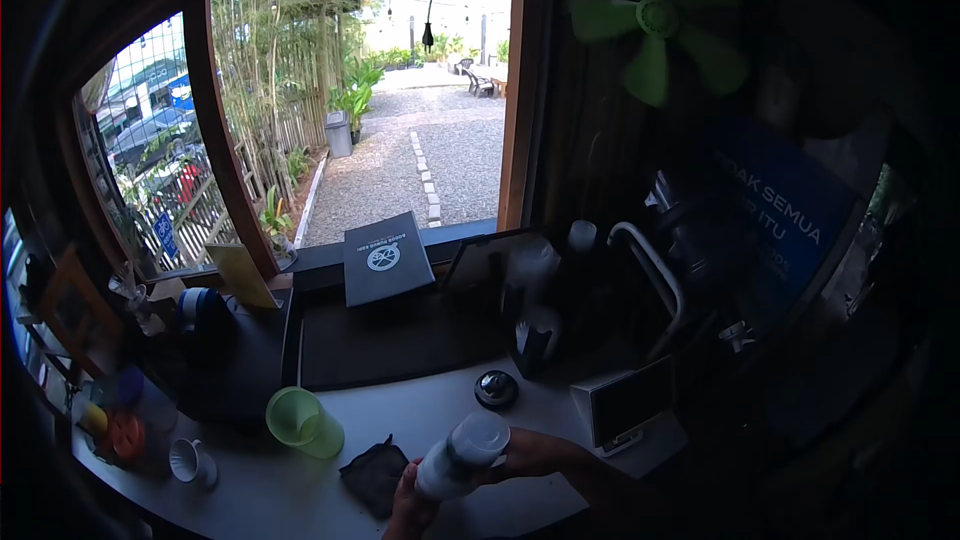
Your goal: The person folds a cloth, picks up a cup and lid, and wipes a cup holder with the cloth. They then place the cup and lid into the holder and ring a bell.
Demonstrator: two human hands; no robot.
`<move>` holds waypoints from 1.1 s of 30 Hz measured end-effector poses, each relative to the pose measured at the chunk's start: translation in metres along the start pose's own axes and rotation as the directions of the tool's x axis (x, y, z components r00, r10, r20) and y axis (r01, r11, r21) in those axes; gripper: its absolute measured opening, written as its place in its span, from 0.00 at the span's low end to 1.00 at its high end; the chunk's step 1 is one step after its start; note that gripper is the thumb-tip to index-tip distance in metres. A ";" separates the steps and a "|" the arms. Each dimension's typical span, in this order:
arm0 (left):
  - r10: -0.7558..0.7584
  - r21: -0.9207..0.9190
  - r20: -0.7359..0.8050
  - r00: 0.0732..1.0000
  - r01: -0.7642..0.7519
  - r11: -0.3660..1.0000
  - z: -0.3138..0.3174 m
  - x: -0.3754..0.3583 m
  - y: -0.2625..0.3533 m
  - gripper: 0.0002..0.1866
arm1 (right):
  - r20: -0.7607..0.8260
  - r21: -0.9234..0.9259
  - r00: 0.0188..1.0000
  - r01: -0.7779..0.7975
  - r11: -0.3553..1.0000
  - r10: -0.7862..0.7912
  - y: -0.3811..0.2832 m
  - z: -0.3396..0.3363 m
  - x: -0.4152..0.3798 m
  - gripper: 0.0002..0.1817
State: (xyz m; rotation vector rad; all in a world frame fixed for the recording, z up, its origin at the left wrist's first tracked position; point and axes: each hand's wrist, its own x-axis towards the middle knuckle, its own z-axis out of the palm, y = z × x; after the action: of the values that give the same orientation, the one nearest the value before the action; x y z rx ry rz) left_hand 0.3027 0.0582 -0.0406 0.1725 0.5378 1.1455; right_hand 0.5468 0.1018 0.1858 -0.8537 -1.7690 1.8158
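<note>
Both of my hands are closed around a translucent white, cup-like plastic container (462, 460), held tilted above the counter's front part. My left hand (410, 508) grips its lower left end. My right hand (522, 455) holds it from the right side, with some fingers hidden behind it. A dark cloth (376, 477) lies crumpled on the counter just left of the container. Further left stands a light green plastic tumbler (306, 423). A silver and black call bell (496, 389) sits beyond my hands.
On the white counter (400, 406) are a white dripper-like cup (192, 463) at left and a screen on a stand (632, 402) at right. A black menu folder (388, 257) leans by the window. Cups and a curved metal pipe (655, 270) stand at the back right.
</note>
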 end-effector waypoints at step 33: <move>0.073 0.923 0.175 0.982 -0.190 0.336 0.104 0.111 0.097 0.22 | -0.983 0.025 0.177 0.346 0.938 -0.039 0.209 -0.036 0.032 0.28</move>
State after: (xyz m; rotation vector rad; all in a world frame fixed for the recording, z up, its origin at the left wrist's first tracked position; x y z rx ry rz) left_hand 0.3079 0.2132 0.0523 1.3362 1.0806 0.8262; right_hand 0.5695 0.1359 -0.0242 -1.2033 -0.6697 0.7877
